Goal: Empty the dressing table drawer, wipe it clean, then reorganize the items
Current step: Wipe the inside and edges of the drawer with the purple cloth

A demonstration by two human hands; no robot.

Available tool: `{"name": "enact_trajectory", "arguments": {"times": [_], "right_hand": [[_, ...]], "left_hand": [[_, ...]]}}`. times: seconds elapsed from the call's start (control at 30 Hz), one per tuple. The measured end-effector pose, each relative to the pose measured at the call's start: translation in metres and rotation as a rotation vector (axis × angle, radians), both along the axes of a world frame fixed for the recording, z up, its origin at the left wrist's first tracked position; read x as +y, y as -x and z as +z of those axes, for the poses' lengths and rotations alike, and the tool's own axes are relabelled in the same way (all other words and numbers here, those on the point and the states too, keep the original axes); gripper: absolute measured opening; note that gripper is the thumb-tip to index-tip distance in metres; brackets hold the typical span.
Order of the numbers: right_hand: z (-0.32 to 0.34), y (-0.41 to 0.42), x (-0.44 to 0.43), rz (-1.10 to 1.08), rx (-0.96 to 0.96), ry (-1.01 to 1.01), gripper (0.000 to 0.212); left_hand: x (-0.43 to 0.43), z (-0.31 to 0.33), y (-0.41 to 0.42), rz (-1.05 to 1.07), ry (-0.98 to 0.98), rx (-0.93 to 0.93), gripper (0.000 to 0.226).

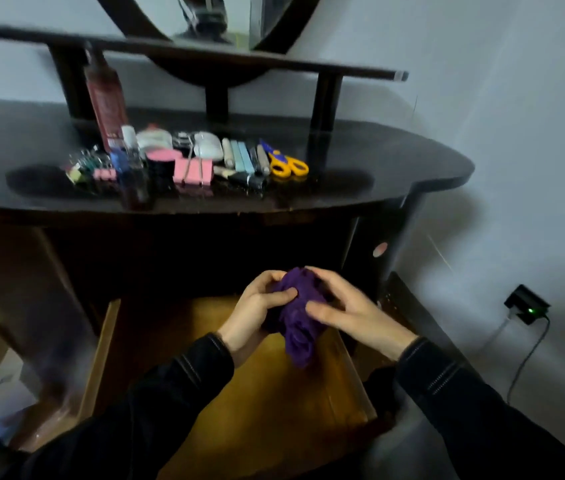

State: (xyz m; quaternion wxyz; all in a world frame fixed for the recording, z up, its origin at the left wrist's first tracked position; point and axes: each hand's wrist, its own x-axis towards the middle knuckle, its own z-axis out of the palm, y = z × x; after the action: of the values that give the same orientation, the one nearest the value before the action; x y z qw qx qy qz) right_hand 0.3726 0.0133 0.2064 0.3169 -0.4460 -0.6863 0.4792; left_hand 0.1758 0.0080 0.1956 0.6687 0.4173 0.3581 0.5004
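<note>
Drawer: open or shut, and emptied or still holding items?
Open and emptied, as far as visible: the drawer is pulled out, bare wood showing; sleeves and purple cloth hide part.

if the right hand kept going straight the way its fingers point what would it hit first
The purple cloth: the right hand points left into it and grips it. Past the cloth, it would likely meet the left hand, gripping the other side.

The single head-worn camera looks forward and down, close over the open wooden drawer (267, 403) and the dark glossy bench (360, 168).
</note>
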Motion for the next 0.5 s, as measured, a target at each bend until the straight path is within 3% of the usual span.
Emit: {"name": "enact_trajectory", "arguments": {"times": [0.1,0.3,0.43,0.5], "right_hand": [[0.029,0.017,-0.012,0.033,0.059,-0.082,0.081],[0.095,0.024,-0.013,-0.197,0.253,-0.301,0.04],[0.14,0.015,0.016,-0.345,0.423,-0.287,0.032],[0.163,0.008,0.04,-0.419,0.44,-0.295,0.033]], "left_hand": [[-0.013,0.038,0.006,0.054,-0.178,0.058,0.02],[-0.025,0.103,0.029,0.248,-0.818,0.578,0.038],[-0.002,0.137,0.052,0.47,-1.057,0.96,0.019],[0.015,0.142,0.06,0.535,-1.085,1.185,0.009]]}}
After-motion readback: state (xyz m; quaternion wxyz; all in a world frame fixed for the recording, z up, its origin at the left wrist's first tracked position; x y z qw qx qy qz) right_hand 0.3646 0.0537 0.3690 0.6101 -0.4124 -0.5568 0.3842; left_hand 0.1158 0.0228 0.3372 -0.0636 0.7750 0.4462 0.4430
